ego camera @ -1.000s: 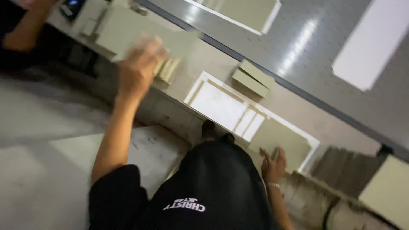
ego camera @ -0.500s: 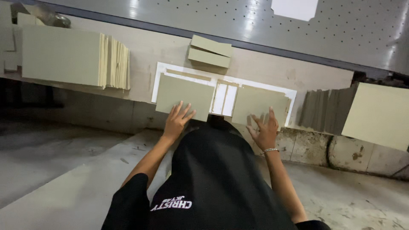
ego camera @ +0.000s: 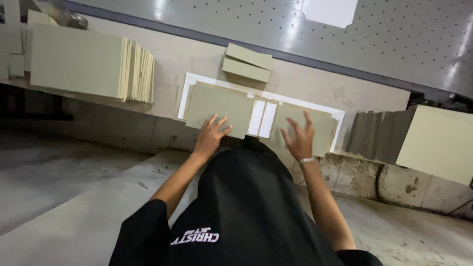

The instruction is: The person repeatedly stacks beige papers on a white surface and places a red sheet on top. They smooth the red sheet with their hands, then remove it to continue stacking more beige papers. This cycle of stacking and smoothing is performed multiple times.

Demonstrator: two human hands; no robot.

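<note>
My left hand [ego camera: 209, 138] lies flat, grip open, on the left green board [ego camera: 219, 103]; right hand [ego camera: 299, 140] hovers open-fingered over the right board [ego camera: 320, 125], frame centre.

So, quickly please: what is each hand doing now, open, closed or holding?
Left hand: open, fingers flat on the left board.
Right hand: open, fingers spread over the right board, holding nothing.

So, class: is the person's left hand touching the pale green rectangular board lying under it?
Touching. The head view shows the left hand with fingers spread flat on the pale green rectangular board, no gap visible.
</note>
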